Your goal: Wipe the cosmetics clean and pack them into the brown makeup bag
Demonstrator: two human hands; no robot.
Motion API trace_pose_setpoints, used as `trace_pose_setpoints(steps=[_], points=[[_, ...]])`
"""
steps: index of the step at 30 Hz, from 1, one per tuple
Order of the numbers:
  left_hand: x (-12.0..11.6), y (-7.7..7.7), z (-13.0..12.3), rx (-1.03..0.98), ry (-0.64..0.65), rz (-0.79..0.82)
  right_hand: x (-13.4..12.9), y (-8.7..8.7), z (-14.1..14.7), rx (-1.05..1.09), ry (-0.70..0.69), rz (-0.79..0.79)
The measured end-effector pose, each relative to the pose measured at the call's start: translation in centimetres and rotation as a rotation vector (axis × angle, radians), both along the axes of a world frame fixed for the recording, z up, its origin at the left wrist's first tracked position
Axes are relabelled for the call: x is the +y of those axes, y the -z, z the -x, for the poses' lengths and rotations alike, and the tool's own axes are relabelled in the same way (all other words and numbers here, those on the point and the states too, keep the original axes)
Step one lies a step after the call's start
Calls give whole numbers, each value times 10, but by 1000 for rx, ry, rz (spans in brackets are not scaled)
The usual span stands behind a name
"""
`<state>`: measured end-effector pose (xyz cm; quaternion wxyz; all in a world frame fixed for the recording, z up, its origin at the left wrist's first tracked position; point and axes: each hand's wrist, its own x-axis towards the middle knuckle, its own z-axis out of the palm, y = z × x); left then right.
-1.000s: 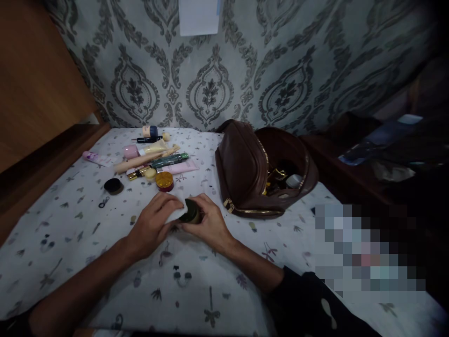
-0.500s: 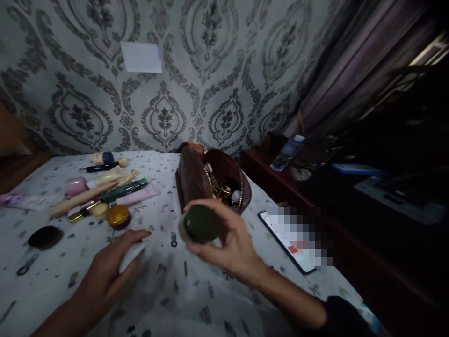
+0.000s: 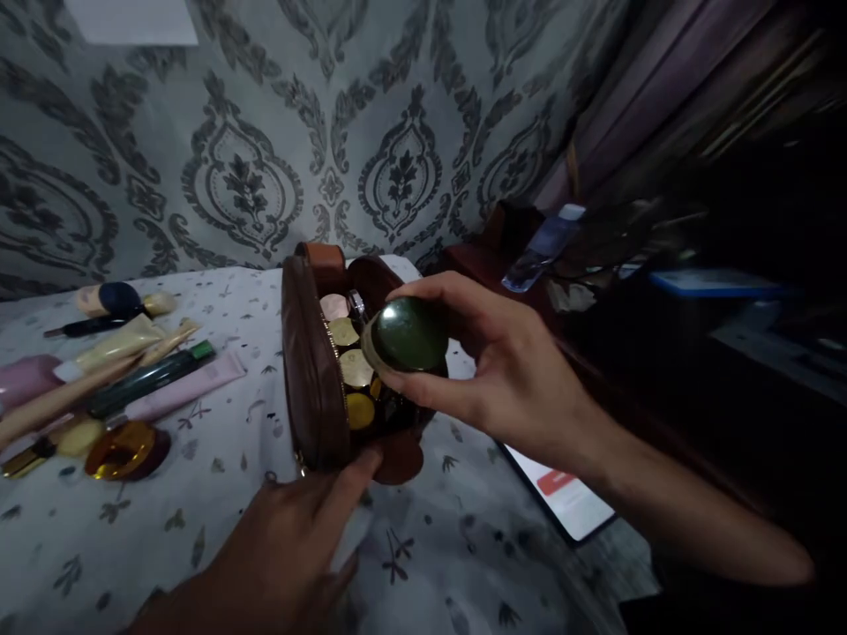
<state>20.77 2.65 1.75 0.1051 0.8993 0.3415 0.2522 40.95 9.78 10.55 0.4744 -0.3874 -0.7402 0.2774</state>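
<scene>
My right hand grips a round jar with a glossy dark green lid between thumb and fingers, over the right side of the open bag. The brown zip bag stands on the patterned cloth, and several round gold, yellow and pink lids show inside it. At the bag's front lower edge is my left hand, its index finger against the brown leather flap. Something pale shows between its thumb and index finger, too blurred to name.
On the left lie a pink tube, a dark green tube, an amber jar and brushes. A phone rests at the right edge of the cloth. Beyond it, a clear bottle leans on a dark red ledge.
The view has shifted closer to the bag. My right hand has brought the jar from in front of the bag to over its opening. My left hand has moved right, to the bag's front.
</scene>
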Motion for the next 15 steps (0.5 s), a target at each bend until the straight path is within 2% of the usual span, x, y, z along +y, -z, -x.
trace_pose_setpoints(steps=[3,8,15], points=[[4,5,4,49,30,-38,9,1,-10,-65,-14,-13],[11,4,5,104,52,-73,19,11,-18,-222,-21,-39],[8,10,17,189,-9,-129,28,13,-13,-432,-115,-88]])
